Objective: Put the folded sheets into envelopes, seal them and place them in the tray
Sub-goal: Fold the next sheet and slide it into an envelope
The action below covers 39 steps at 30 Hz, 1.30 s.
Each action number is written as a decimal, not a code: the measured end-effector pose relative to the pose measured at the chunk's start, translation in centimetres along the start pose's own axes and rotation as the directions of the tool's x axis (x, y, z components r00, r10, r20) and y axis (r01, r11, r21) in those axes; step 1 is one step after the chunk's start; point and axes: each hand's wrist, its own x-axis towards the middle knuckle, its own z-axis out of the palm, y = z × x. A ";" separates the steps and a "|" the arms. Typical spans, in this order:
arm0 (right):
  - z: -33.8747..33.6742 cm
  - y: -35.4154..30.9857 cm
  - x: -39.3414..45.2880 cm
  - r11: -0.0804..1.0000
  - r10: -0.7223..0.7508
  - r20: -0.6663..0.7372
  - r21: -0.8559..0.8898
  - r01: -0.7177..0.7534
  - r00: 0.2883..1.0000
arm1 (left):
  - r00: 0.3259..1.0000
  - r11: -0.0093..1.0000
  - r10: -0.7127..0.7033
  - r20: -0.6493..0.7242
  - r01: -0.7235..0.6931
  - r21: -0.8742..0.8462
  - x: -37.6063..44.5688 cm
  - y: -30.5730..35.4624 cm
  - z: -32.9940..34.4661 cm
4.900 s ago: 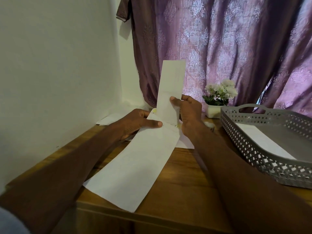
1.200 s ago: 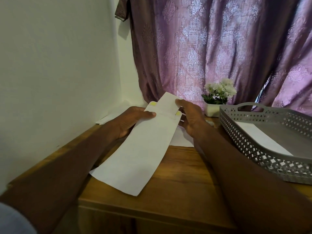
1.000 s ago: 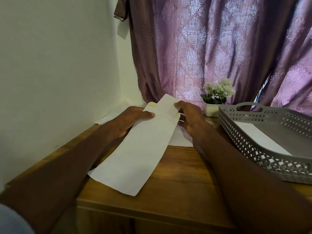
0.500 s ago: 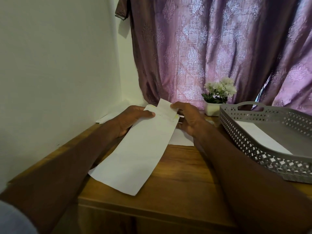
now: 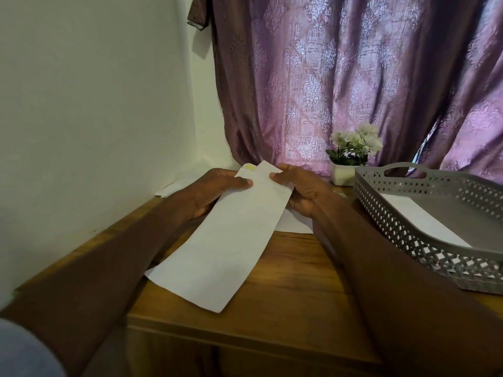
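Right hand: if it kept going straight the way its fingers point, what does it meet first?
The right hand points left across the envelope, so probably the left hand gripping the opposite edge; depth is unclear.

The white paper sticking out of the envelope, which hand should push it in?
Right, probably. The right hand already pinches the folded white paper sheet at its exposed end, while the left hand steadies the long white paper envelope at its mouth.
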 end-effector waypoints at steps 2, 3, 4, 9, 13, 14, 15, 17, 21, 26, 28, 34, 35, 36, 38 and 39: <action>0.0 0.2 0.2 1.000 0.000 0.003 -0.001 0.000 1.000 | 1.000 1.000 -0.003 0.005 0.004 -0.003 0.0 -0.1 0.0; 0.0 0.3 0.3 1.000 0.009 0.003 -0.002 -0.009 1.000 | 1.000 1.000 -0.006 0.011 0.006 -0.012 0.0 -0.1 0.0; 0.1 0.4 0.2 1.000 0.017 -0.017 -0.008 -0.017 1.000 | 1.000 1.000 -0.006 0.015 0.006 -0.023 0.0 -0.1 0.0; 0.0 0.4 0.5 0.999 -0.004 -0.087 -0.046 0.000 0.996 | 1.000 1.000 0.024 -0.005 -0.024 0.015 0.1 -0.2 0.0; 0.2 0.0 0.4 1.000 -0.005 -0.051 -0.014 0.005 0.999 | 0.999 0.999 0.037 -0.019 -0.037 0.035 0.3 -0.3 0.0; 0.2 0.0 0.3 1.000 0.001 -0.055 -0.009 -0.001 0.998 | 0.999 0.999 0.038 -0.022 -0.037 0.040 0.3 -0.3 0.0; 0.3 0.0 0.1 1.000 0.007 -0.063 -0.011 -0.008 0.998 | 0.999 0.998 0.037 -0.023 -0.036 0.043 0.3 -0.3 0.0; 0.3 0.2 0.0 1.000 0.018 -0.070 -0.015 -0.019 0.997 | 0.999 0.999 0.026 -0.022 -0.025 0.042 0.4 -0.3 -0.1; 0.4 0.4 -0.2 0.999 0.008 -0.099 -0.034 -0.011 0.995 | 1.000 0.999 0.028 -0.014 -0.027 0.047 0.3 -0.2 -0.1; 0.6 -0.2 -0.1 0.999 -0.032 -0.058 -0.009 0.032 0.998 | 0.999 0.998 0.032 -0.021 -0.031 0.062 0.4 -0.2 -0.1; 0.7 -0.2 -0.3 1.000 -0.005 -0.036 -0.006 0.005 0.999 | 0.999 0.998 0.033 -0.018 -0.032 0.060 0.4 -0.1 -0.1; 0.4 0.2 -0.5 0.999 0.041 -0.047 0.018 -0.040 0.998 | 1.000 1.000 0.010 -0.028 -0.011 -0.023 0.2 0.1 0.1; 0.4 0.2 -0.5 0.999 0.032 -0.050 0.011 -0.031 0.998 | 0.999 1.000 0.016 -0.043 -0.016 -0.008 0.2 0.1 0.1; 0.5 0.1 -0.5 1.000 0.017 -0.046 0.002 -0.017 0.999 | 0.998 1.000 0.020 -0.057 -0.019 0.012 0.4 0.1 0.1; 0.3 -0.1 -0.5 1.000 0.001 -0.034 -0.001 -0.001 0.999 | 0.997 0.999 0.019 -0.077 -0.016 0.040 0.4 0.0 0.0; 0.4 -0.2 -0.6 1.000 -0.002 -0.011 -0.008 0.002 1.000 | 0.997 0.999 0.018 -0.080 -0.015 0.041 0.4 0.0 -0.1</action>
